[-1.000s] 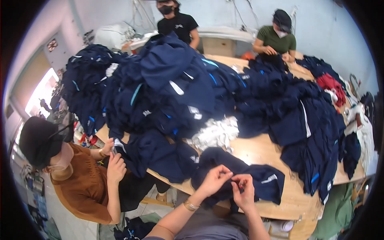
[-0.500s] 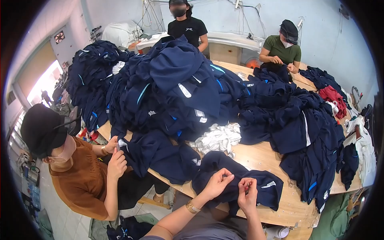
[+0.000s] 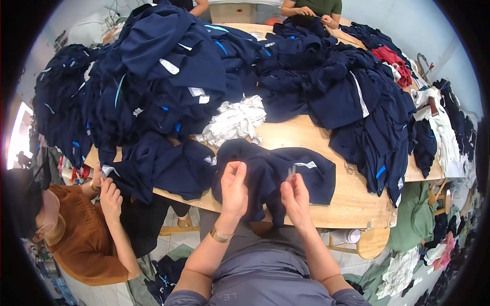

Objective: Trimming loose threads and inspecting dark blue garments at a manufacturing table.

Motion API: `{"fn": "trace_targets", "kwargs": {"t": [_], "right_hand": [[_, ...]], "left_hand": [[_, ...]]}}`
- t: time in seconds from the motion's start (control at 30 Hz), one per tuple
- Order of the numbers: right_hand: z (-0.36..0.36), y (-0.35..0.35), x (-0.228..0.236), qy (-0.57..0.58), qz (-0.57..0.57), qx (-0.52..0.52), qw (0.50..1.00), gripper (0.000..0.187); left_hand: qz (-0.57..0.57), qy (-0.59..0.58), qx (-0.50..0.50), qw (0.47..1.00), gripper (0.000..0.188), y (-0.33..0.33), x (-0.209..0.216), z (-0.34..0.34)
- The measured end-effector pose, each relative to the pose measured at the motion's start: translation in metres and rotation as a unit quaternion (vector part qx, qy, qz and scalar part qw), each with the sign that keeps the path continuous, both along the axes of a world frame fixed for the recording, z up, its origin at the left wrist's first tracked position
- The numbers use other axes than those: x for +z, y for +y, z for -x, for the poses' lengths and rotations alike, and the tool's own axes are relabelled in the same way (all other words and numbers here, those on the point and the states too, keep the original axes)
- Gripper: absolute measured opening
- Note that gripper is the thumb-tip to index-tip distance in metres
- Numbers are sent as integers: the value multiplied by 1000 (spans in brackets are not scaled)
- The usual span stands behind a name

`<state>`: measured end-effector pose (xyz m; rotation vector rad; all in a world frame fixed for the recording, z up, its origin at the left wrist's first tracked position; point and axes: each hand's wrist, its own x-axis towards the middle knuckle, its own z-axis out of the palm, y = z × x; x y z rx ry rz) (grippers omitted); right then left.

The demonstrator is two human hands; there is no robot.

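Note:
A navy garment (image 3: 266,166) lies crumpled at the table's near edge, partly hanging over it toward my lap. A white label (image 3: 307,164) shows on its right part. My left hand (image 3: 235,191) is above the garment's left side, thumb and fingers pressed together; anything in that pinch is too small to see. Over the garment's right side, my right hand (image 3: 296,200) is closed on small thread snips (image 3: 291,173), whose thin grey blades point up and are blurred. Both hands are apart from each other.
Big heaps of navy garments (image 3: 153,56) cover the table's left and right sides (image 3: 367,102). White cloth pieces (image 3: 236,120) lie at the middle. At left, a person in a brown shirt (image 3: 89,234) handles another navy garment (image 3: 168,166). Two other people work across the wooden table (image 3: 298,133).
My view has tilted down and shifted right. My hands have moved apart from each other, and the snips' blades now show above my right fingers. The garment stays at the near edge.

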<state>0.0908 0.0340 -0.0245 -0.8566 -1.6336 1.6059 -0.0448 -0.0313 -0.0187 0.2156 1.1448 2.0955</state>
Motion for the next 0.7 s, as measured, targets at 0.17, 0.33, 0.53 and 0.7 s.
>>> {"fn": "trace_targets", "kwargs": {"t": [0.17, 0.33, 0.53, 0.7], "right_hand": [[0, -6, 13, -108, -121, 13, 987, 31], [3, -9, 16, -193, -230, 30, 953, 34], [5, -12, 20, -210, -275, 17, 938, 33], [5, -9, 23, -224, -297, 7, 928, 33]], "left_hand": [[-13, 26, -11, 999, 6, -5, -4, -8], [-14, 74, -4, 997, 6, -9, -5, -12], [6, 123, 6, 992, 6, -10, -4, -15], [5, 175, 19, 984, 7, -6, -4, -16]]}}
